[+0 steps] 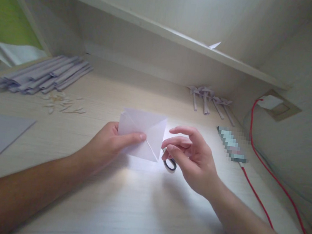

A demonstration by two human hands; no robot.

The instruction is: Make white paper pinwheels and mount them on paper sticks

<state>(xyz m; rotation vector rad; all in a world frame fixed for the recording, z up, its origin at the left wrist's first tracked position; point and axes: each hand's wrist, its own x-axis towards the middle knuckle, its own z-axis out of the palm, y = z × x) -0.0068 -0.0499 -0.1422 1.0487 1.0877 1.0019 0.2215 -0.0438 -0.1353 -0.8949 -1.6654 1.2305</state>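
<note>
The left hand pinches a folded white paper, while the right hand, fingers loosely curled, holds small scissors beside it.

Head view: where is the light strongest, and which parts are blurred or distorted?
Head view: the strongest light falls on the folded white paper and on the desk below it, almost washed out; the left hand throws a soft shadow; the flat object by the red cable is pixelated; the shelf edge bends from lens distortion.
</note>
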